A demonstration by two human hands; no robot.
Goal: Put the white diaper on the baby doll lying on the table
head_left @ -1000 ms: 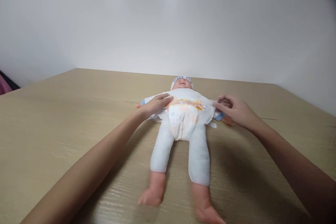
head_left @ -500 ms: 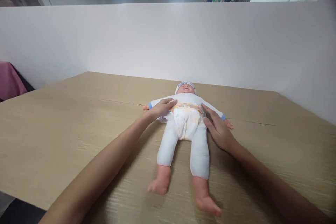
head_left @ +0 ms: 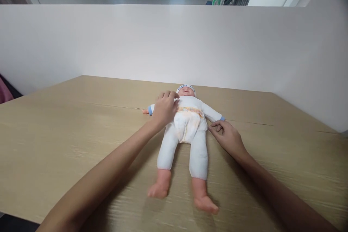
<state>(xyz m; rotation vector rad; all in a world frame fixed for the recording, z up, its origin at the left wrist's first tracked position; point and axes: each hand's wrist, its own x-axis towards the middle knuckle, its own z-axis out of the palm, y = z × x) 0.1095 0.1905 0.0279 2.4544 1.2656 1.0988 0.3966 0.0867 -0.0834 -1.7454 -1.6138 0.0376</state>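
Here on the pale wooden tabletop [head_left: 67, 134], one baby doll in a white cloth suit [head_left: 188, 101] is lying face-up between the two bare hands. One white diaper with an orange printed band [head_left: 187, 123] is wrapping its middle. The left hand [head_left: 165, 108], fingers bent, is covering the diaper's near-left side; whether it's gripping, I can't tell. The right hand [head_left: 227, 137] is holding thumb and fingertips together just beside the other hip, but I'm not seeing whether they're pinching anything. Two bare pink feet [head_left: 159, 187] are pointing this way.
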